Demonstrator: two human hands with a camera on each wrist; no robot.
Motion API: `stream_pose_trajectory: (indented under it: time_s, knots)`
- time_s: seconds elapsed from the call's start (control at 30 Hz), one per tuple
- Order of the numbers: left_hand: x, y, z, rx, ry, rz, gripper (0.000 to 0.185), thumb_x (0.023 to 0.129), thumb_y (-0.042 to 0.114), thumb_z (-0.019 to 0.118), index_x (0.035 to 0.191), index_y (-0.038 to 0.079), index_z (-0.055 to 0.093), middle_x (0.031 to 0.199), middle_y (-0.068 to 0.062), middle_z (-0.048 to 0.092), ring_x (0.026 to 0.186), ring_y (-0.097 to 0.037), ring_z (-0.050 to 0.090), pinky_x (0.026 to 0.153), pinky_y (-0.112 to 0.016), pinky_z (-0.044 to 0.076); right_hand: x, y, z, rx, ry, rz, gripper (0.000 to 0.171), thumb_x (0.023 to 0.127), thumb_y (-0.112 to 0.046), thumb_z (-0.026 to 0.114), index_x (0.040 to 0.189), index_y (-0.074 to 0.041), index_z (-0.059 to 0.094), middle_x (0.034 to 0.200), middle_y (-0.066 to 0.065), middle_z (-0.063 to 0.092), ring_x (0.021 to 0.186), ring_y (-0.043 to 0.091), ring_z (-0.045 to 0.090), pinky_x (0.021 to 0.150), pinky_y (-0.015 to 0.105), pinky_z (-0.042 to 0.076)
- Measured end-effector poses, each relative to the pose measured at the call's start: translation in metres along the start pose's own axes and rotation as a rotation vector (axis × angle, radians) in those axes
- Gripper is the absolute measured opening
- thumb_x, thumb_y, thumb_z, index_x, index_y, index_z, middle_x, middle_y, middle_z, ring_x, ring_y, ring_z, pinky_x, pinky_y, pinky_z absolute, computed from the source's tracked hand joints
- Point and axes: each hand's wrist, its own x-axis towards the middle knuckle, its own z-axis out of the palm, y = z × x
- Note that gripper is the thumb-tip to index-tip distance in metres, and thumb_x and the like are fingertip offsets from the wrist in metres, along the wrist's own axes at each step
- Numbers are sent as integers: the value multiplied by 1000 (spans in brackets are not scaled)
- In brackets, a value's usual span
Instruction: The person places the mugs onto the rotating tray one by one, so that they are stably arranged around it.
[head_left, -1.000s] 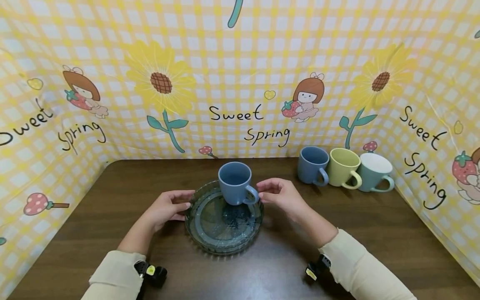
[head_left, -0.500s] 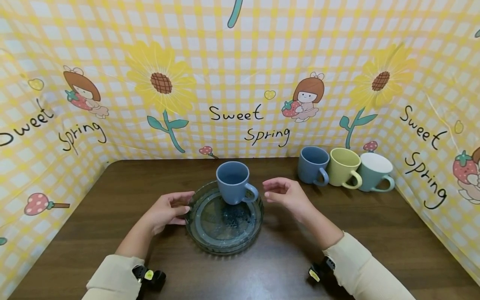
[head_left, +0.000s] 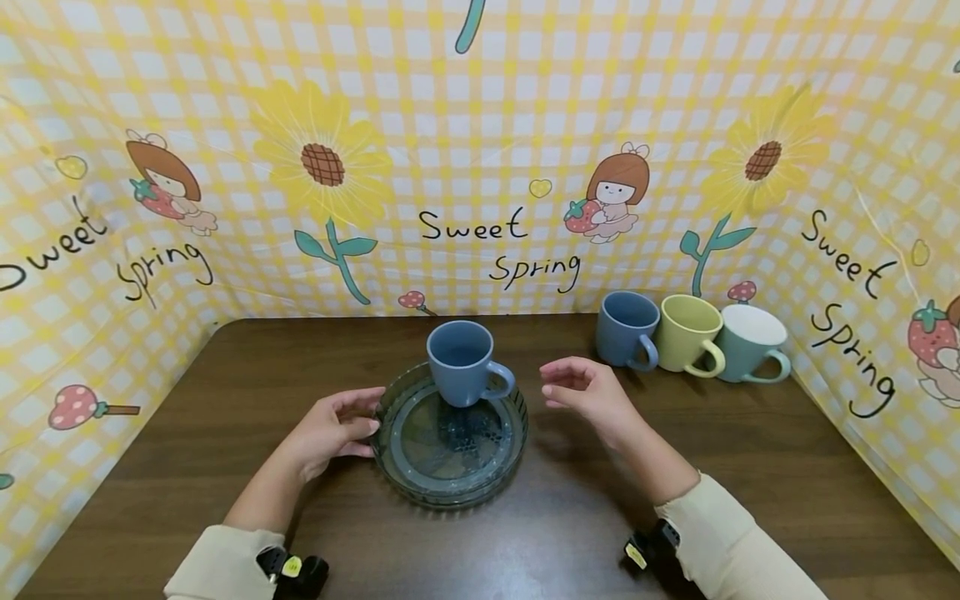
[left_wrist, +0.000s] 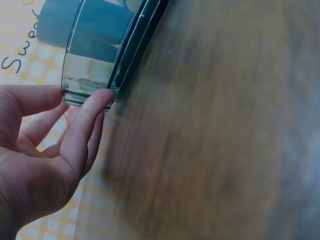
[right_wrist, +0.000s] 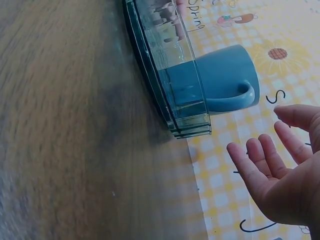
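Note:
A blue mug (head_left: pixel 462 363) (right_wrist: pixel 225 80) stands on the far part of a round clear glass tray (head_left: pixel 401 479) (left_wrist: pixel 90 85) (right_wrist: pixel 175 65) in the middle of the dark wooden table (head_left: pixel 225 367). My left hand (head_left: pixel 341 423) (left_wrist: pixel 65 125) rests against the tray's left rim, fingertips touching the glass wall. My right hand (head_left: pixel 581 392) (right_wrist: pixel 272 160) hovers to the right of the mug's handle with relaxed fingers and holds nothing.
Three more mugs stand in a row at the back right: blue (head_left: pixel 626 329), pale yellow (head_left: pixel 688 333) and teal with a white inside (head_left: pixel 750 343). A yellow checked sheet (head_left: pixel 480 125) with sunflowers walls the table on three sides.
My right hand has let go of the mug's handle and drawn back to the right. The mug and tray have shifted slightly left. My left hand stays at the rim.

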Motion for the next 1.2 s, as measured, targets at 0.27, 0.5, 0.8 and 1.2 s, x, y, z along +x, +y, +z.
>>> stream_pose_trajectory:
  time_s: [0.27, 0.5, 0.8, 1.2]
  knots:
    - [-5, -2, 2, -48, -16, 13, 64, 92, -6, 60, 149, -3, 32, 134, -29, 40, 96, -22, 60, 73, -39, 59, -5, 1, -6, 23, 10, -33, 36, 86, 4, 70, 119, 12, 58, 110, 14, 63, 92, 21, 64, 81, 39, 57]
    - [-9, -4, 4, -66, -20, 28, 68, 91, -5, 60, 151, -2, 27, 133, -30, 37, 100, -24, 60, 75, -41, 59, -9, 1, -10, 46, 19, -74, 35, 86, 6, 70, 119, 13, 58, 107, 10, 65, 90, 20, 64, 82, 39, 57]
    - [-12, -6, 6, -88, -33, 34, 73, 90, -6, 61, 153, 1, 25, 128, -27, 32, 99, -26, 57, 77, -45, 58, -12, 3, -15, 42, 52, -107, 36, 85, 9, 69, 118, 14, 57, 102, 3, 67, 90, 18, 64, 81, 37, 57]
    - [-16, -7, 8, -113, -46, 37, 77, 90, -7, 62, 154, 4, 21, 139, -30, 27, 103, -27, 57, 77, -47, 58, -17, 10, -26, 53, 75, -116, 38, 84, 8, 70, 119, 14, 57, 101, 4, 67, 92, 25, 64, 81, 37, 57]
